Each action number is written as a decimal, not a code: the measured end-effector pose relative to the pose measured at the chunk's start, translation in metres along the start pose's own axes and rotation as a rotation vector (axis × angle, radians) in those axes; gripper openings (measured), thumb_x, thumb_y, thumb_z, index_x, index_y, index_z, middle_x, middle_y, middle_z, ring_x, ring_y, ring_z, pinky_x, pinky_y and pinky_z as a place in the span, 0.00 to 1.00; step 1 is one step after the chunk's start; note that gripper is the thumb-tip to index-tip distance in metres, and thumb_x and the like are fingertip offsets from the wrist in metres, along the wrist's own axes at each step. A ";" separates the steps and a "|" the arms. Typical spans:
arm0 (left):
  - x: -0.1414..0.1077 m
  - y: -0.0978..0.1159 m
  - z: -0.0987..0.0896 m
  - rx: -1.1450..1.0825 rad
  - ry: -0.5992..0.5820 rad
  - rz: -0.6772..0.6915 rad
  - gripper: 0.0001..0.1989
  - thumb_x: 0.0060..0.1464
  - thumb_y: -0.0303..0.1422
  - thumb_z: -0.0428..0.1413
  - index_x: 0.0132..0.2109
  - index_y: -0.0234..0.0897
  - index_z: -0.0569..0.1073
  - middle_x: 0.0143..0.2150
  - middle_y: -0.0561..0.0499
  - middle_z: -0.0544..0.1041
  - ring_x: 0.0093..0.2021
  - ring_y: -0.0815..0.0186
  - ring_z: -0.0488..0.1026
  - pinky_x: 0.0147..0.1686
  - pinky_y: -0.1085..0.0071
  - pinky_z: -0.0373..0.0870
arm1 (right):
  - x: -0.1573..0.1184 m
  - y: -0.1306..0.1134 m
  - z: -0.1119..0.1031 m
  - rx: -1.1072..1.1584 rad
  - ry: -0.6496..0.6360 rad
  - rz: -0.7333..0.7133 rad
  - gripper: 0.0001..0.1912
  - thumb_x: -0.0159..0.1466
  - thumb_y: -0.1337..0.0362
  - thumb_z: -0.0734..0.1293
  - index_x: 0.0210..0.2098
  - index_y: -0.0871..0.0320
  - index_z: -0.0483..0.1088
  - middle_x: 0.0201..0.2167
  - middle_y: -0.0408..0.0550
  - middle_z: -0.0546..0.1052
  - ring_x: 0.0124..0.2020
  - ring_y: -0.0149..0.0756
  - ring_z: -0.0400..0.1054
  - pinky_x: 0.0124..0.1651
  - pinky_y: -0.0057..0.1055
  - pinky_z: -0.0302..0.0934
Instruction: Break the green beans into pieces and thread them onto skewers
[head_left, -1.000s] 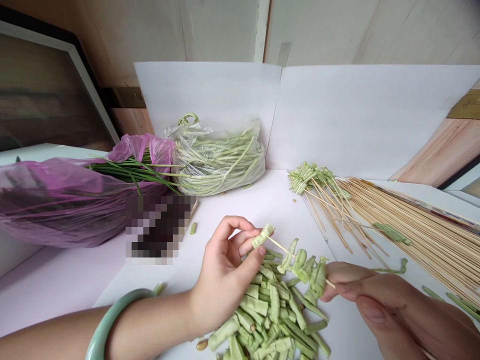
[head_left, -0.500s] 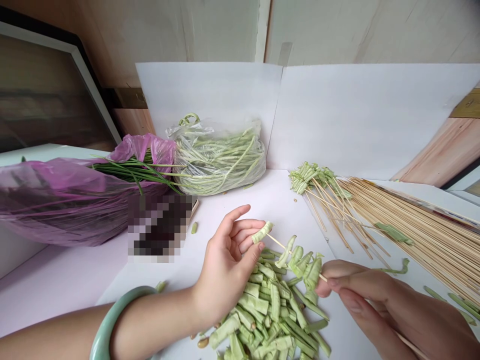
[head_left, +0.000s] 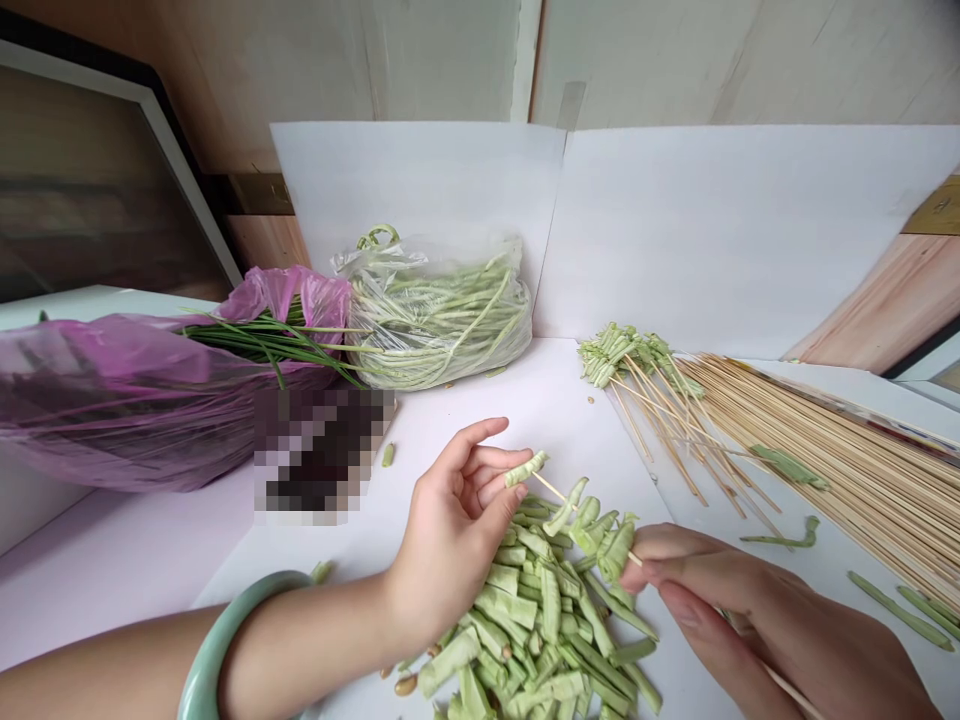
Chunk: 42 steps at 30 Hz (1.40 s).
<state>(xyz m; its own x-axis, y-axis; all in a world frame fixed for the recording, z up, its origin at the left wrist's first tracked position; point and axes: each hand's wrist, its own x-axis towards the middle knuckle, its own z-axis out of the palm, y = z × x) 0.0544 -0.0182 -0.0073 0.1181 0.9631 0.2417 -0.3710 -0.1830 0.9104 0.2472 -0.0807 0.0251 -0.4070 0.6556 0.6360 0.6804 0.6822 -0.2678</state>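
Note:
My left hand [head_left: 469, 510] pinches a short piece of green bean [head_left: 526, 468] between thumb and fingers, at the tip of a thin wooden skewer [head_left: 551, 486]. Several bean pieces [head_left: 592, 527] are threaded crosswise further down that skewer. Below them, my right hand [head_left: 757, 600] is closed round the skewer, whose rear end runs out under the palm. Beneath both hands lies a heap of cut bean pieces [head_left: 536, 640] on white paper, partly covered by my left hand.
At the back stands a clear bag of long beans [head_left: 442, 320]. Left of it lies a purple bag [head_left: 135, 400] with green stalks. Filled skewers [head_left: 626, 355] and a bundle of bare skewers [head_left: 832, 470] lie at the right. A pixelated patch [head_left: 322, 455] hides something at left.
My right hand has shifted slightly left with the skewer and its threaded beans. My left hand has barely moved, still holding the bean piece at the tip.

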 end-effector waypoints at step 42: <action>0.004 0.004 0.000 -0.174 -0.020 -0.171 0.13 0.45 0.26 0.68 0.37 0.34 0.72 0.37 0.49 0.80 0.39 0.70 0.77 0.41 0.78 0.73 | 0.018 0.046 0.004 1.054 0.096 0.604 0.16 0.57 0.60 0.74 0.22 0.55 0.64 0.17 0.40 0.70 0.21 0.32 0.70 0.27 0.30 0.67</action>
<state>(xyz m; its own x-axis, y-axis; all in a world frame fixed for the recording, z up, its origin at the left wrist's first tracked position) 0.0531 -0.0150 -0.0030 0.2107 0.9727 0.0972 -0.4969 0.0210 0.8676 0.2690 -0.0365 0.0213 -0.1190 0.9624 0.2443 -0.1013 0.2330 -0.9672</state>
